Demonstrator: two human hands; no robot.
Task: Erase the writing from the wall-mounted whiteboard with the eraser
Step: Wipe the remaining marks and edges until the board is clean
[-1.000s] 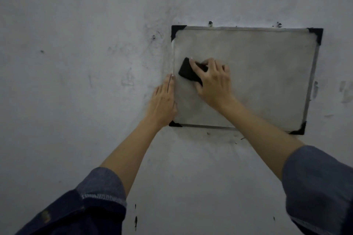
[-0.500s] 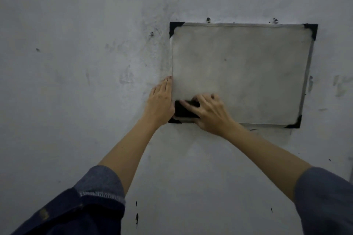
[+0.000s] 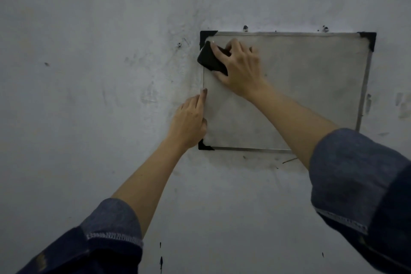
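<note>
On smudged grey wall [image 3: 89,118]: whiteboard [image 3: 300,87], black corners.

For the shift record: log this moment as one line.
right hand grips eraser | eraser at whiteboard top-left corner | left hand flat against left frame edge

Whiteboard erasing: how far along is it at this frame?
Mostly done, it seems: the whiteboard shows no legible writing, only grey smudging. In hand: the right hand presses the black eraser at the top-left corner, while the left hand lies flat against the board's left edge. Left: faint residue over the surface, though the dim picture may hide small marks.
</note>
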